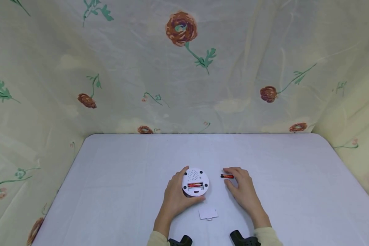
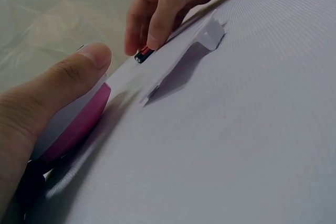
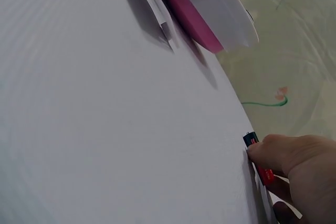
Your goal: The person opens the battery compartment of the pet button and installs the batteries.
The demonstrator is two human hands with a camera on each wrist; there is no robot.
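Note:
My left hand (image 1: 176, 196) grips a round white device (image 1: 194, 175) with a pink side, thumb at the near edge and fingers around the left. Its underside faces up, showing a dotted speaker grille, dark feet and an uncovered battery compartment with a red battery (image 1: 195, 185) in it. To the right, my right hand (image 1: 243, 189) pinches a loose red and black battery (image 1: 227, 176) between thumb and fingers, low over the table. In the right wrist view the thumb lies against this battery (image 3: 266, 176), and its metal tip sticks out.
A small white battery cover (image 1: 208, 214) with a tab lies on the white table (image 1: 126, 177), on the near side of the device. Flowered cloth (image 1: 227, 85) hangs behind the table and along its sides. Dark wrist mounts (image 1: 244, 239) show at the bottom edge.

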